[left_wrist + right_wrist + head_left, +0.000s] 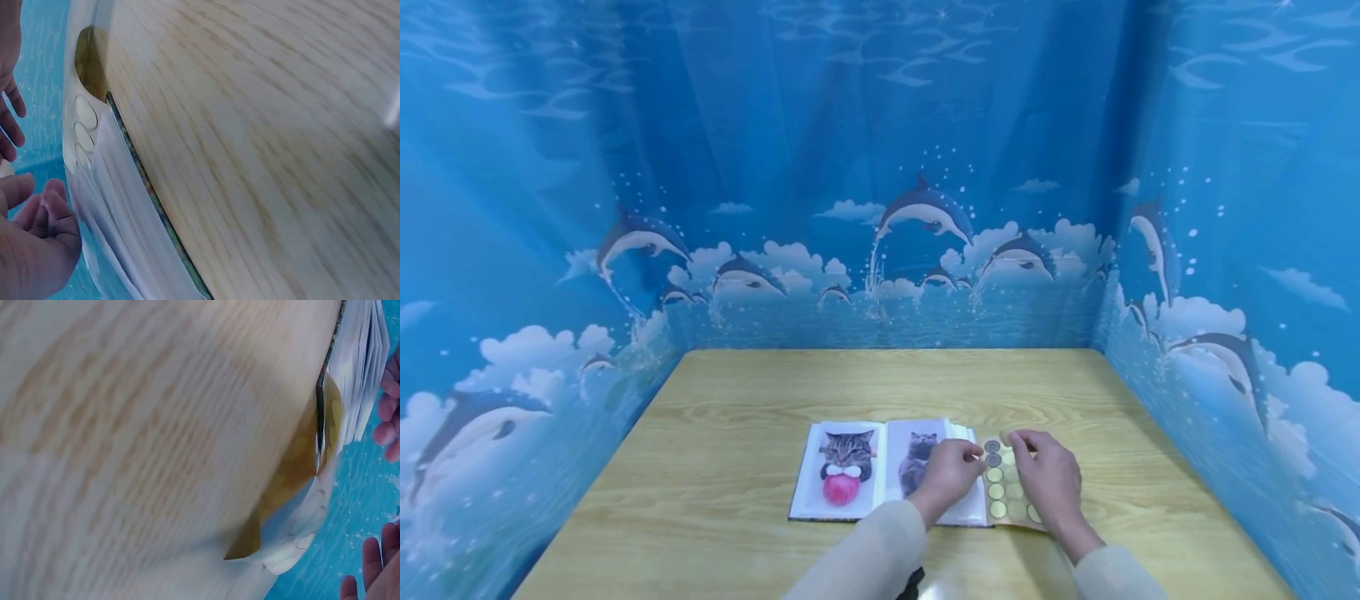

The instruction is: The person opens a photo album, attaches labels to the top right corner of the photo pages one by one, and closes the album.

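A photo album lies open on the table, showing a tabby cat with a pink ball on the left page and a grey cat on the right. Beside it, a sheet of round stickers in grey and yellow lies with part of it lifted and bent. Over the right page is my left hand, its thumb and fingertips close together near the sheet's left side. My right hand hovers by the sheet's upper right, thumb and forefinger near its top. Whether either fingertip pair pinches a sticker or the sheet is too small to tell.
The wood-grain table extends around the album. A blue curtain printed with dolphins and clouds stands behind and along both sides. A small dark object shows at the front, beside my left sleeve.
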### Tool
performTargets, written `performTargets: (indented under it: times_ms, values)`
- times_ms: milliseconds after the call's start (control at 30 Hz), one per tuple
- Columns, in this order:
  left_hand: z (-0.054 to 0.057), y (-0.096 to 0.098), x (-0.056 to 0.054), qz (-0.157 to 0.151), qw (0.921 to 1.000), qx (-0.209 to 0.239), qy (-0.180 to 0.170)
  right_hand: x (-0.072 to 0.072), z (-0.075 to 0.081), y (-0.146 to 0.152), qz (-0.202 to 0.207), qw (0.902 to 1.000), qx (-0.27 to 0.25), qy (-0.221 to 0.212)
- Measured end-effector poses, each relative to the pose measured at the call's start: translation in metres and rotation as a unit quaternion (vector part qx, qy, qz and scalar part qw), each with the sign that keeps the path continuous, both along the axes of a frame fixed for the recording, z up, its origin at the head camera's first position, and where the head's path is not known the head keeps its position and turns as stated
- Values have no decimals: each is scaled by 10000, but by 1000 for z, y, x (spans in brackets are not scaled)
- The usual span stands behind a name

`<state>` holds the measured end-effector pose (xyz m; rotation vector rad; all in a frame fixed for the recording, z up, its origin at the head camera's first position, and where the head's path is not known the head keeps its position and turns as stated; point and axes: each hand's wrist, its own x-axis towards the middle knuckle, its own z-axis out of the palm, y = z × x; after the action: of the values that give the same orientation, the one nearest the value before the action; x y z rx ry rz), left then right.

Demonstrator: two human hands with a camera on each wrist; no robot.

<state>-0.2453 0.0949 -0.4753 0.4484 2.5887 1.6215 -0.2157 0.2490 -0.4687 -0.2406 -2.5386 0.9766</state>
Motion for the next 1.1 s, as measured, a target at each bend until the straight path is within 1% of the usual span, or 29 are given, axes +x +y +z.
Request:
performTargets:
  times_ms: [67, 100, 167, 200, 267, 333, 400, 433, 500, 567, 667, 767, 967, 1033, 1100]
  values:
    - [1, -5, 0, -154, 9999, 27, 32, -1, -2, -1, 33, 10000, 43, 27]
    - [0, -8, 0, -245, 9996, -29, 96, -1, -2, -2, 56, 10000, 66, 40]
    - [1, -16, 0, -421, 9981, -269, 372, -3, -4, -4, 98, 9999, 83, 47]
    - [1, -20, 0, -478, 9962, -471, 551, -3, -4, -5, 122, 9999, 94, 40]
    - [1, -31, 0, -534, 9897, -921, 952, -5, -6, -8, 167, 9998, 98, 11]
    - [2, -43, 0, -519, 9792, -1385, 1390, -7, -7, -11, 206, 9997, 111, -21]
    - [3, -56, 0, -436, 9697, -1746, 1650, -8, -8, -14, 260, 9996, 129, -27]
    - [3, -62, 0, -405, 9666, -1859, 1717, -9, -8, -16, 281, 9995, 137, -20]
    - [2, -74, -1, -319, 9603, -2131, 1774, -10, -9, -20, 338, 9993, 127, -8]
    - [-1, -85, -2, -247, 9565, -2357, 1703, -11, -9, -24, 375, 9992, 108, -1]
    - [-3, -102, -2, -151, 9529, -2669, 1433, -14, -11, -32, 404, 9991, 123, 27]
    - [-5, -119, -1, -71, 9489, -2881, 1285, -17, -12, -39, 447, 9986, 248, 140]
    - [-14, -152, -4, 130, 9410, -3144, 1248, -23, -15, -52, 648, 9964, 436, 325]
    - [-16, -160, -3, 167, 9403, -3173, 1217, -24, -15, -56, 718, 9957, 439, 377]
    - [-16, -168, -2, 176, 9414, -3147, 1199, -25, -15, -59, 788, 9950, 453, 423]
